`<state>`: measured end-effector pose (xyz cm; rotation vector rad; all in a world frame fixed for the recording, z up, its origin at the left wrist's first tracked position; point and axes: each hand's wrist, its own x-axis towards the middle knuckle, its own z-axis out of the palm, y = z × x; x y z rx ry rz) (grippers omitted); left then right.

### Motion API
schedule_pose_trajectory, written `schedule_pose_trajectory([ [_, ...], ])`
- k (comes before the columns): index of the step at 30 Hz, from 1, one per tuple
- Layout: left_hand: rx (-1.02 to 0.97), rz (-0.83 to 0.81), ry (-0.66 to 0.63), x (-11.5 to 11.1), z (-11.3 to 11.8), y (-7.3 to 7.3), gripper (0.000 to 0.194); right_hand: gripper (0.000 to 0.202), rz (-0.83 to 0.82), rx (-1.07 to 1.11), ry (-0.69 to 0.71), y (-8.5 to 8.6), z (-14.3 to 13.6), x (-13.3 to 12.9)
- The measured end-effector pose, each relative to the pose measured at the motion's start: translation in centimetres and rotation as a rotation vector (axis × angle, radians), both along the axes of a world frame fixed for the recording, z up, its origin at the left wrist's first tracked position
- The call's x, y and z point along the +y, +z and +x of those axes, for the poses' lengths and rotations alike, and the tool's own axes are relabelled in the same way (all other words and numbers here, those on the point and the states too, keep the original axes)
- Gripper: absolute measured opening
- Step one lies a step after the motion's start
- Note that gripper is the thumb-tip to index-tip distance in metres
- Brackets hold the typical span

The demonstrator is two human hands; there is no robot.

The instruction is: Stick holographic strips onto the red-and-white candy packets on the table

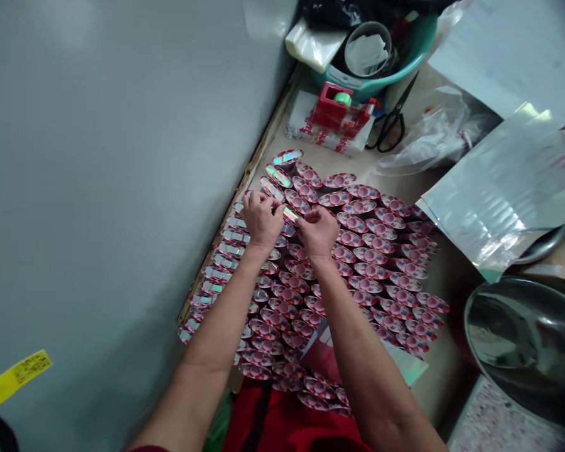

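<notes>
Rows of small oval red and pink pieces (370, 255) cover the table. Those on the left side carry shiny silvery strips across them. A short shiny strip (290, 214) is stretched between my two hands, just above the pieces. My left hand (262, 218) pinches near its left end, and my right hand (319, 231) has its fingers closed at the right end. A flat sheet (322, 355) with a reddish print lies over the lower pieces, partly behind my right forearm.
A red tape dispenser (341, 113) sits on a white packet beyond the pieces, beside black scissors (393, 119). Behind stands a teal basin (417, 53). Silvery sheets (503, 188) and a metal bowl (527, 345) are at right; a grey wall (98, 157) borders the left.
</notes>
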<state>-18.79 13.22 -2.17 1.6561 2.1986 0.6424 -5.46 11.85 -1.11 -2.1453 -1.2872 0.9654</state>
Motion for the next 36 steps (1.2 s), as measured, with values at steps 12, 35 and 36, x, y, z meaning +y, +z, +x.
schedule_pose_trajectory([
  [12,0.082,-0.130,0.165,3.0,-0.3,0.3,0.061,0.024,-0.167,-0.304,0.194,2.1,0.9,0.7],
  [35,0.115,-0.508,-0.996,-16.6,15.1,5.1,0.056,0.026,0.317,-0.329,-0.155,2.8,26.8,-36.1],
  [36,0.074,-0.527,-0.977,-16.6,14.3,4.9,0.050,0.026,0.344,-0.341,-0.144,2.9,26.8,-35.3],
])
